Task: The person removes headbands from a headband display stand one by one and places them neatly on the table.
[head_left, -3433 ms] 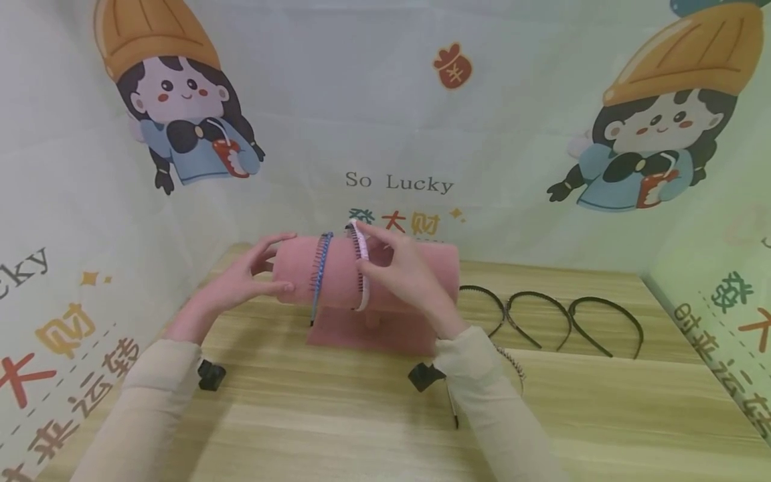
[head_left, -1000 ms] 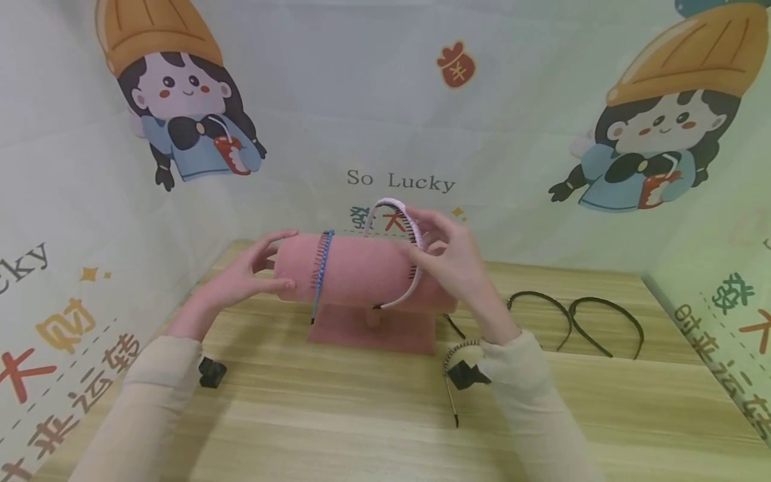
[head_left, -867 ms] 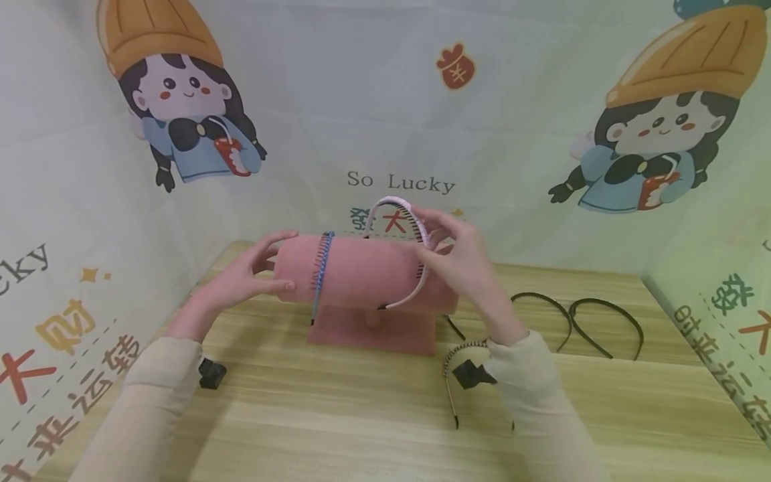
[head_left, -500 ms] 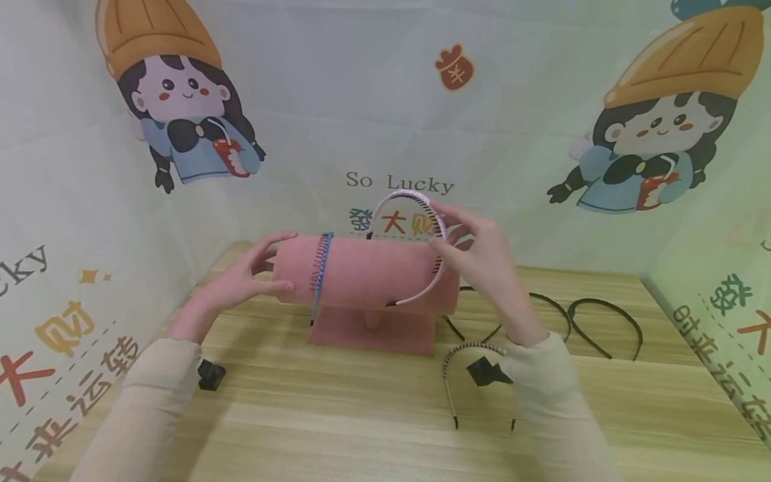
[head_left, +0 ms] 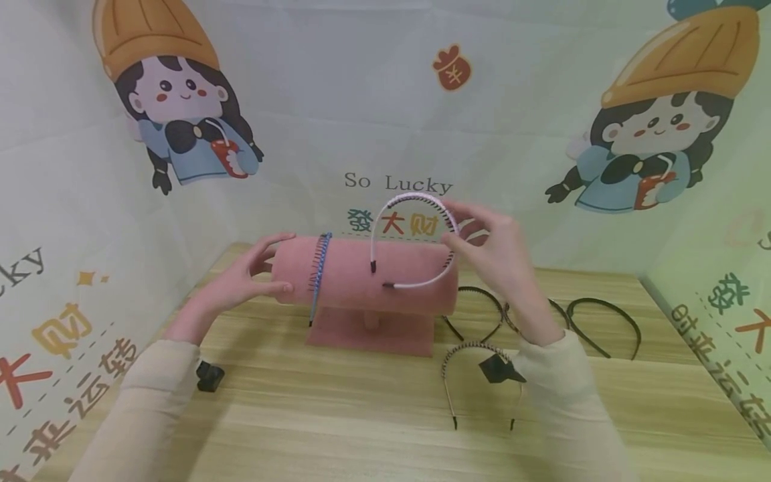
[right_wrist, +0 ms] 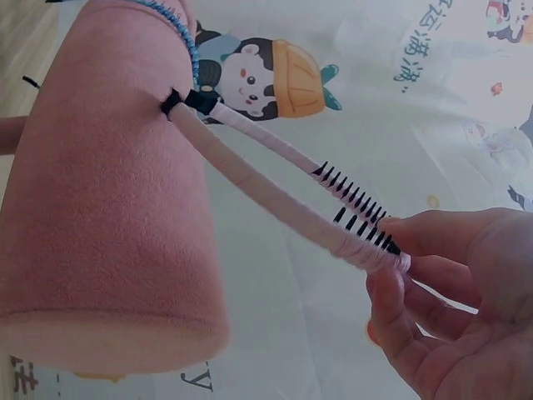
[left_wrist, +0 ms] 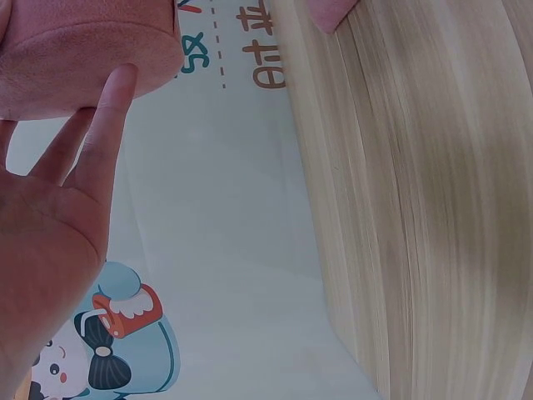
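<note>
My left hand (head_left: pixel 241 274) steadies the left end of a pink velvet headband stand (head_left: pixel 349 274), thumb on its front and fingers over the top. In the left wrist view, fingers (left_wrist: pixel 108 125) press against the roll's end. A blue toothed headband (head_left: pixel 320 271) sits around the roll near that hand. My right hand (head_left: pixel 494 251) pinches a pale lilac headband (right_wrist: pixel 266 200) at its toothed crown, between thumb and fingers. Its two black-tipped ends point left and overlap the roll in the head view. The lilac band no longer encircles the roll.
Several dark headbands lie on the wooden table (head_left: pixel 289 415) to the right, one of them a black headband (head_left: pixel 605 328) at the far right. A thin spiky headband (head_left: pixel 472 345) lies in front of the stand. A printed cloth backdrop (head_left: pixel 337 100) encloses the back and sides.
The right hand has drawn the lilac headband rightward along the roll and up off it, its ends now in front of and above the roll. The left hand has stayed put.
</note>
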`<state>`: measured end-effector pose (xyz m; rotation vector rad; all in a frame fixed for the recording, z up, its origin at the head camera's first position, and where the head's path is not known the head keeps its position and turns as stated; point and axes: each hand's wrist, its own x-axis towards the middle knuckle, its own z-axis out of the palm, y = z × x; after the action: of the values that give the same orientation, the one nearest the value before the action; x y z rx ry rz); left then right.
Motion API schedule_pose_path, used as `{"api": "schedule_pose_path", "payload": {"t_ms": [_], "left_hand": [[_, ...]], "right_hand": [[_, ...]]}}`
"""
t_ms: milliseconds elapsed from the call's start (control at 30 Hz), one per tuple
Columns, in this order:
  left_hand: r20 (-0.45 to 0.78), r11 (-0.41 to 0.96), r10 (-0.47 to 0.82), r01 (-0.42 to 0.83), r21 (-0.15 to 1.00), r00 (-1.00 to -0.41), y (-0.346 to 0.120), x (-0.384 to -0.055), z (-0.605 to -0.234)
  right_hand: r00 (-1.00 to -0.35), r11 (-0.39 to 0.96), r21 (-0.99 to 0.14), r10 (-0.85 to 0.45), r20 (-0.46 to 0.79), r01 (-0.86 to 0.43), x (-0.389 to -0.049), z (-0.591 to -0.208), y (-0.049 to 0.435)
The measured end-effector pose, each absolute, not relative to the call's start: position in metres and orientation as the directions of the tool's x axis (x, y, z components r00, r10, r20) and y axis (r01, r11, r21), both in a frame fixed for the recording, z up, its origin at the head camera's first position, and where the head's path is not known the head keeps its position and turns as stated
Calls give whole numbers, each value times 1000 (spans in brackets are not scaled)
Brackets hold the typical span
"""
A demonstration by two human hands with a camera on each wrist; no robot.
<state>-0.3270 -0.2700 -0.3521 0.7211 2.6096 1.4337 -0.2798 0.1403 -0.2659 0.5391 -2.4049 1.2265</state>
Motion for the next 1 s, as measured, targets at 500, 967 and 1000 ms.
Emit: {"api": "schedule_pose_path", "payload": {"t_ms": [500, 967, 1000], "left_hand": [[166, 446, 443, 377, 812, -881, -272, -329, -354], [168, 445, 442, 378, 812, -881, -271, -328, -353], [167, 445, 441, 376, 813, -882, -271, -328, -353]], "right_hand": [[-840, 518, -675, -192, 508, -526, -276, -264, 150], [-807, 533, -623, -236, 541, -573, -272, -270, 166], [-807, 532, -621, -242, 539, -575, -272, -271, 167]]}}
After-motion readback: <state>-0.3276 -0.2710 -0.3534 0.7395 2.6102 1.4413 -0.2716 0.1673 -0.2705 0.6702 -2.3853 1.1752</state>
